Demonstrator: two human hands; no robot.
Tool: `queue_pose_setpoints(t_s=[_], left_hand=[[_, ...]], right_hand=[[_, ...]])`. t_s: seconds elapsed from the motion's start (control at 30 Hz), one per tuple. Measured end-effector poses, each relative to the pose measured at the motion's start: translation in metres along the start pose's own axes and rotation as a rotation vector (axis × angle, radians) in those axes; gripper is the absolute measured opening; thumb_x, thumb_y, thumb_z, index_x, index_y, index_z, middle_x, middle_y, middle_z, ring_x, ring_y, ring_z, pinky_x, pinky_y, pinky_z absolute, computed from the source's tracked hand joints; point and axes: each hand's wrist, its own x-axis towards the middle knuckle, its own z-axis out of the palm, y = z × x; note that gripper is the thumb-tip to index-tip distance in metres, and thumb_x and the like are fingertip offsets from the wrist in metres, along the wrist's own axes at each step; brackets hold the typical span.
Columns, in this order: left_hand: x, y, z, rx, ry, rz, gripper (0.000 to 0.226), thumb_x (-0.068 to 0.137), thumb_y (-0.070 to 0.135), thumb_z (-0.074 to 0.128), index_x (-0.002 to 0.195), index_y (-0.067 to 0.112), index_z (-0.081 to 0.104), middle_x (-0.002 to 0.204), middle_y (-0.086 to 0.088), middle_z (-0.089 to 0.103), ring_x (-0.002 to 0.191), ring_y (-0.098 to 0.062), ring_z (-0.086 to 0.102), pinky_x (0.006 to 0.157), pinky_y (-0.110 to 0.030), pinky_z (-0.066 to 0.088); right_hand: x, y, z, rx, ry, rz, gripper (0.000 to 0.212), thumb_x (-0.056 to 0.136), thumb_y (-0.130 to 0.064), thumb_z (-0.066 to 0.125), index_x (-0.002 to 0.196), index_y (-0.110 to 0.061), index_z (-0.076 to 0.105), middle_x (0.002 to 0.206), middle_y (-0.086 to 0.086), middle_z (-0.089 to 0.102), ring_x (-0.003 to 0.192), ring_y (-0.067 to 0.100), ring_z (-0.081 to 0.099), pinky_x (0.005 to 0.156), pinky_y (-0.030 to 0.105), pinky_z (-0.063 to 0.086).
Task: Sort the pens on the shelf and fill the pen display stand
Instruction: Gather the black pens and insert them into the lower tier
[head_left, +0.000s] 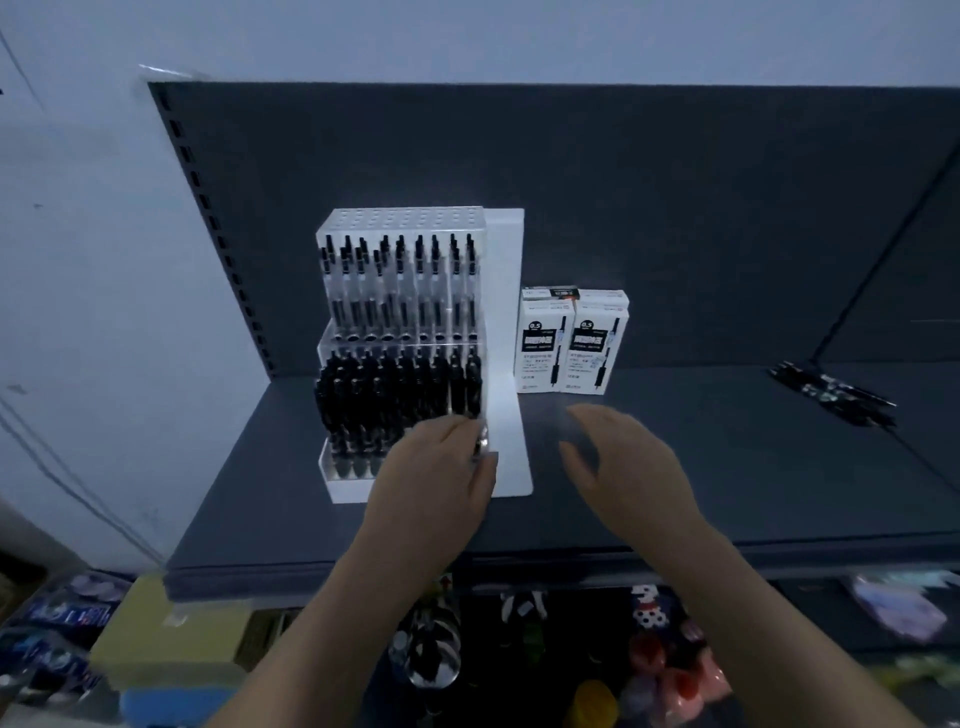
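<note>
Nearest us, below both forearms, lie blurred goods (649, 649) that we cannot count. Above them our two hands reach over the dark shelf (727, 493).

The left hand (436, 473) pinches one pen (481, 444) between curled fingers and thumb. Only a shiny stretch of it shows there. Its long axis runs up and away from the hand, nearly upright like its neighbours, and we cannot tell which end is up. The right hand (628, 467) is apart to the right of the left one, fingers loosely spread and holding nothing.

The held pen is at the right end of the lower tier of the one white display stand (506, 312), which rises just beyond the left hand. The stand has two tiers. The lower is packed with black pens (395, 384), too dense to count. The upper holds clear-bodied pens (400, 280) in about nine columns, all standing upright.

Beyond the right hand's fingertips, two white pen boxes (543, 345) stand upright side by side, just beside the stand. Well right of that hand, a small heap of loose pens (831, 397) lies flat, its long axes running from near right to far left. Behind everything stands the dark back panel (623, 182).
</note>
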Motion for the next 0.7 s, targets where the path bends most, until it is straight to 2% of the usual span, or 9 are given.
queue_pose_setpoints(t_s=[0.17, 0.33, 0.4, 0.53, 0.7], left_hand=[[0.036, 0.069, 0.046, -0.013, -0.047, 0.015, 0.038, 0.088, 0.037, 0.043, 0.101, 0.009, 0.066, 0.098, -0.006, 0.068, 0.092, -0.025, 0.062, 0.081, -0.035, 0.05], [0.072, 0.148, 0.105, -0.024, -0.1, -0.007, 0.037, 0.088, 0.036, 0.046, 0.105, 0.009, 0.066, 0.1, -0.008, 0.068, 0.093, -0.029, 0.062, 0.079, -0.036, 0.049], [0.086, 0.179, 0.127, -0.026, -0.135, -0.007, 0.039, 0.09, 0.036, 0.045, 0.107, 0.008, 0.065, 0.105, -0.009, 0.067, 0.097, -0.03, 0.061, 0.082, -0.036, 0.049], [0.114, 0.227, 0.168, -0.048, -0.19, -0.019, 0.036, 0.096, 0.035, 0.044, 0.116, 0.01, 0.06, 0.117, -0.006, 0.061, 0.107, -0.024, 0.055, 0.089, -0.033, 0.044], [0.147, 0.259, 0.204, -0.046, -0.263, -0.051, 0.036, 0.097, 0.035, 0.043, 0.121, 0.012, 0.058, 0.12, -0.003, 0.059, 0.109, -0.02, 0.052, 0.092, -0.029, 0.042]], right_hand=[[-0.011, 0.088, -0.027, -0.048, -0.036, 0.059, 0.049, 0.098, -0.037, 0.046, 0.143, -0.018, 0.042, 0.146, -0.004, 0.044, 0.134, 0.013, 0.04, 0.106, 0.026, 0.035], [-0.016, 0.194, -0.066, -0.106, -0.09, 0.108, 0.054, 0.099, -0.041, 0.042, 0.148, -0.018, 0.035, 0.151, -0.005, 0.038, 0.138, 0.01, 0.035, 0.108, 0.021, 0.03], [-0.016, 0.237, -0.08, -0.135, -0.099, 0.13, 0.052, 0.099, -0.04, 0.042, 0.145, -0.016, 0.037, 0.148, -0.003, 0.042, 0.134, 0.011, 0.039, 0.105, 0.021, 0.033], [-0.008, 0.314, -0.098, -0.149, -0.123, 0.174, 0.039, 0.099, -0.037, 0.045, 0.131, -0.014, 0.05, 0.128, 0.002, 0.056, 0.114, 0.017, 0.052, 0.086, 0.022, 0.04], [0.018, 0.39, -0.097, -0.108, -0.149, 0.259, 0.032, 0.098, -0.033, 0.048, 0.121, -0.011, 0.053, 0.121, 0.005, 0.057, 0.108, 0.021, 0.053, 0.082, 0.028, 0.043]])
